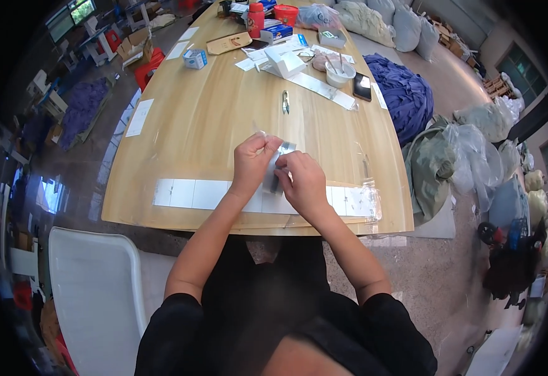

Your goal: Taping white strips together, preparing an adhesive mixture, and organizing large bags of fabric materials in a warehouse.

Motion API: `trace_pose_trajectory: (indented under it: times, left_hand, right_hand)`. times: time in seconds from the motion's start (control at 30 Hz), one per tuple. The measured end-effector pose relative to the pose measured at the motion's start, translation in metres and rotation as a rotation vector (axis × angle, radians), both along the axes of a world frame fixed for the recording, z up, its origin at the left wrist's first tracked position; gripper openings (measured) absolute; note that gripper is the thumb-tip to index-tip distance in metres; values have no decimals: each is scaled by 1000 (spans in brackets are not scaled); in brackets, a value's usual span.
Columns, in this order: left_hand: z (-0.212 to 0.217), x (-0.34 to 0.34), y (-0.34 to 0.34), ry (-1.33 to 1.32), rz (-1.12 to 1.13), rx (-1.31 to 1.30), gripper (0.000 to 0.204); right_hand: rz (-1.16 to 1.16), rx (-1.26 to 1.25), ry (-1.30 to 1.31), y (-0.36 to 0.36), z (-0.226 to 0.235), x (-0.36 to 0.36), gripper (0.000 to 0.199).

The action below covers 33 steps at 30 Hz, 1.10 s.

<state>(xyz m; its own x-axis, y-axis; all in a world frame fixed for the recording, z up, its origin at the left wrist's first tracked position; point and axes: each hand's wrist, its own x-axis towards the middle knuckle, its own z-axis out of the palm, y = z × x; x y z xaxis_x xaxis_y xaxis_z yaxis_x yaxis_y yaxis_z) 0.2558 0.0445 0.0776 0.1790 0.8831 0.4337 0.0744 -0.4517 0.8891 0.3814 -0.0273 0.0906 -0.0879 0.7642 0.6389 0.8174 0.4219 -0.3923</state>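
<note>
Both my hands are over the near middle of the wooden table [198,113]. Between them is a shiny grey, see-through roll of clear tape [272,182], partly hidden by my fingers. My left hand [253,164] is closed in a pinch at its far left side, and a thin clear bit of film shows above the fingertips. My right hand [303,183] is closed on the roll's right side, thumb and fingers bent. Beneath my hands a long white paper strip [211,194], marked off by lines, lies along the near edge under clear film. Small snips [286,102] lie beyond my hands.
Farther back are a white bowl [340,74], a black phone [361,87], a small blue-white box [195,59], papers and a red bottle [255,20]. A white chair [95,276] stands near left. Purple fabric [400,94] and bags [440,160] pile up along the right.
</note>
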Motion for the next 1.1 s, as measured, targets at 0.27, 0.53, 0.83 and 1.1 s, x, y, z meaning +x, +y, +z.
trace_pose_trajectory:
  times: [0.27, 0.53, 0.83, 1.1]
  left_hand:
    - [-9, 24, -8, -248, 98, 92, 11]
    - [-24, 30, -10, -31, 366, 238, 7]
    - [-23, 43, 0, -41, 436, 129, 6]
    - [-46, 55, 5, -198, 412, 110, 16]
  right_hand:
    - [185, -223, 620, 12, -35, 8, 9]
    - [373, -433, 919, 9, -10, 0, 6]
    - [302, -215, 1087, 17, -20, -5, 14]
    - [93, -89, 1150, 32, -22, -13, 31]
